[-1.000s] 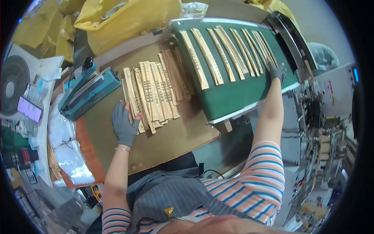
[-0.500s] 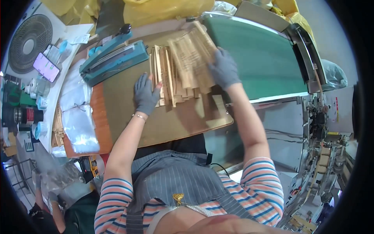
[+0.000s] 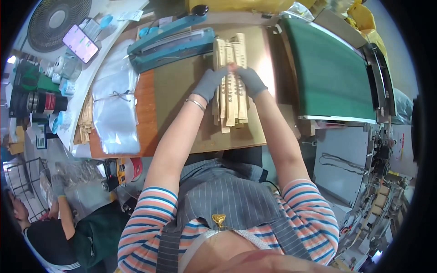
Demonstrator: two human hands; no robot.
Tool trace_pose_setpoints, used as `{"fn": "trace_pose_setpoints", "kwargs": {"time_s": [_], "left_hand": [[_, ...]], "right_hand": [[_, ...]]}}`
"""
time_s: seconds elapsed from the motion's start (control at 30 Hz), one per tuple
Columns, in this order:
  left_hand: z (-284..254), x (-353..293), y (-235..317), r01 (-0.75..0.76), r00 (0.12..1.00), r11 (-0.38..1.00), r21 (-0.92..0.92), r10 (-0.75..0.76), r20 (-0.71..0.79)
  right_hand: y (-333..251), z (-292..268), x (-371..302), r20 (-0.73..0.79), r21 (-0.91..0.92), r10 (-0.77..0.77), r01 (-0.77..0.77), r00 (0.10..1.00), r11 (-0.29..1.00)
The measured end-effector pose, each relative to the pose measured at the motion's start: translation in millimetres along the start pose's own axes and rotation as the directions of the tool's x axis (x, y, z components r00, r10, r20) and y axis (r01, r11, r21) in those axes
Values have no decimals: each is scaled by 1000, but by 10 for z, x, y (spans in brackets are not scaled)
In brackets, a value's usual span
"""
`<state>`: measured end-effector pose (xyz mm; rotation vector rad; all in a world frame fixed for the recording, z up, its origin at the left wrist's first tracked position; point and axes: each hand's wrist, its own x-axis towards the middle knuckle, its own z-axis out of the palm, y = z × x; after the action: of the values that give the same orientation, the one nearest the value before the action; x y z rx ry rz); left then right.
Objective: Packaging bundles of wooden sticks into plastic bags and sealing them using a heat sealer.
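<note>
1. The left hand (image 3: 210, 85), gloved in grey, has its grip wrapped around the left side of a bundle of slim paper packets (image 3: 231, 102).
2. The right hand (image 3: 251, 83) grips the bundle's right side; the fingers meet across it.
3. The bundle is over the table (image 3: 145, 120), between the blue sealer (image 3: 175, 50) and the green conveyor belt (image 3: 334, 73).
4. Clear plastic bags (image 3: 117, 120) lie tied at left.

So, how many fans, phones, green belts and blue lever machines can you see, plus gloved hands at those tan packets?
Fan: 1
Phone: 1
Green belt: 1
Blue lever machine: 1
Gloved left hand and right hand at the tan packets: 2
Total: 6
</note>
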<state>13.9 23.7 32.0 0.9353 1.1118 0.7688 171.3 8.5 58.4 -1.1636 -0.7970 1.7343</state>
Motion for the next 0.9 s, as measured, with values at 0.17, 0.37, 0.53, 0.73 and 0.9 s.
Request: {"fn": "trace_pose_setpoints", "kwargs": {"time_s": [0.17, 0.37, 0.53, 0.73, 0.9], "left_hand": [[-38, -762, 571, -298, 955, 952, 66, 297, 22], [-321, -1469, 801, -600, 786, 799, 42, 579, 218], [-384, -1579, 451, -652, 757, 666, 361, 593, 273], [-477, -2305, 475, -298, 875, 952, -76, 304, 378], [-357, -2399, -292, -18, 945, 786, -618, 216, 247]], "right_hand": [[-158, 490, -478, -44, 96, -264, 267, 963, 959], [-404, 721, -861, 432, 15, -486, 532, 760, 847], [-277, 997, -1161, 540, -234, -514, 705, 667, 669], [-259, 1512, -1552, 406, -222, -644, 754, 648, 618], [63, 1421, -1175, 660, -136, 73, 24, 747, 990]]}}
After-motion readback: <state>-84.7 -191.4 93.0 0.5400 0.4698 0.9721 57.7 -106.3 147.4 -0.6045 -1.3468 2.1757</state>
